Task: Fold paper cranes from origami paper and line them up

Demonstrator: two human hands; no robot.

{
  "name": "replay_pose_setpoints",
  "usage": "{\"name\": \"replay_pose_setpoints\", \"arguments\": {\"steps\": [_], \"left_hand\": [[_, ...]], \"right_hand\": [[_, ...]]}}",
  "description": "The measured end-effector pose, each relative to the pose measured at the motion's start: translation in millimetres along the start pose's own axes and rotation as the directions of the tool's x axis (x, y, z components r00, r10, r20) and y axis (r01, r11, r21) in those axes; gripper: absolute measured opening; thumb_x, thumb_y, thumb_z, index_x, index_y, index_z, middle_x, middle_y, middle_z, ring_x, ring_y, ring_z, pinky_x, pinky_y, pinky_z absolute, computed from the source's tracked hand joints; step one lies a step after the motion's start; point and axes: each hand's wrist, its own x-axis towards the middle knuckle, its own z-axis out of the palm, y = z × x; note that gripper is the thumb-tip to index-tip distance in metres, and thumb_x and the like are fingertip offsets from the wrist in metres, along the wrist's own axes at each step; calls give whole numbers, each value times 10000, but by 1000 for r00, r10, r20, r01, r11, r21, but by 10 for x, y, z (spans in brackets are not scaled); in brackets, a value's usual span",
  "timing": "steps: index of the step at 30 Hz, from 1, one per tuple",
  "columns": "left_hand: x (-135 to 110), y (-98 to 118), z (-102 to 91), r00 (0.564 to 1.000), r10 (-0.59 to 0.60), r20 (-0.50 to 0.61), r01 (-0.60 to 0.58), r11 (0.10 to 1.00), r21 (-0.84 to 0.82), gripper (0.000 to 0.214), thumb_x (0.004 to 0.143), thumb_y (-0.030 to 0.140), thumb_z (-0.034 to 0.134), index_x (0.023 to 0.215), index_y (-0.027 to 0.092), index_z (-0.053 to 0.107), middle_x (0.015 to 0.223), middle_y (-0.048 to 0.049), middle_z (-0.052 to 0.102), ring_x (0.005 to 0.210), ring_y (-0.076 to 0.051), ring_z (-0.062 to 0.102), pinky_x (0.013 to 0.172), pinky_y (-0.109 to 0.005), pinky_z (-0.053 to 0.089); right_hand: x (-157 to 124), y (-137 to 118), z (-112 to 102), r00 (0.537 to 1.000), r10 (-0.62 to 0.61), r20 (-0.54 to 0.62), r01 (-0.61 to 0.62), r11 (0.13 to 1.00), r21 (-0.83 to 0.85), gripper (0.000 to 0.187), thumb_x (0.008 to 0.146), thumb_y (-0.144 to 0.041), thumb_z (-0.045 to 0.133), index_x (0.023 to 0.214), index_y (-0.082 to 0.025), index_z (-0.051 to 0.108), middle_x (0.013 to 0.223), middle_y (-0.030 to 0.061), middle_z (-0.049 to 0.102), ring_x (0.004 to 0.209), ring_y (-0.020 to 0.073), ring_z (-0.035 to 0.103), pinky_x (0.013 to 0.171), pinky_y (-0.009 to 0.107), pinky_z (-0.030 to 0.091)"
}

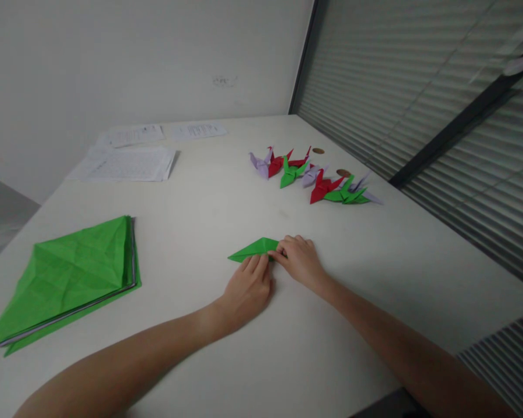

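A small folded green paper [253,249] lies on the white table [209,209], narrowed to a pointed shape. My left hand [246,290] rests just below it with the fingertips together, pressing on its lower edge. My right hand [300,260] sits at its right end, fingers curled and pinching that end of the paper. Part of the paper is hidden under both hands.
A stack of square sheets with a creased green one on top [74,273] lies at the left. Several finished paper cranes [314,174] in red, green and lilac stand in a row at the far right. Printed papers [131,162] lie at the back. A window with blinds [418,93] runs along the right.
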Motion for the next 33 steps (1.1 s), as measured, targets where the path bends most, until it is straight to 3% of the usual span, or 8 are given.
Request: {"name": "replay_pose_setpoints", "arguments": {"steps": [6,13,19,33], "left_hand": [[-5,0,4,1000,17,8,-18,999,34,324,906,145,441,1174,12,566,986,-158,600,871,-259,551,768,-398,494],[22,-16,-68,999,18,33,-19,999,38,245,886,190,483,1023,51,631,929,-135,594,849,-267,551,765,-423,490],[10,-16,-55,999,4,47,-5,999,39,266,882,189,486,1065,48,617,940,-131,591,846,-257,551,752,-399,504],[-20,-36,-70,999,6,51,-7,1000,26,314,902,210,443,1123,47,595,968,-147,593,869,-267,556,740,-394,513]], "right_hand": [[7,-16,-16,1000,11,14,-11,1000,-13,450,950,-529,433,709,-214,645,816,47,679,819,225,548,688,343,264],[-26,-4,13,998,-13,-58,11,999,-35,406,933,-514,477,724,-220,665,847,76,655,881,259,492,704,370,269],[-68,18,15,993,-14,-119,10,999,-31,367,914,-510,515,747,-223,671,919,86,609,895,257,465,732,377,290],[-44,254,-72,996,72,-53,-74,997,-33,340,830,-546,625,704,-232,658,970,87,571,931,269,459,751,374,301]]}}
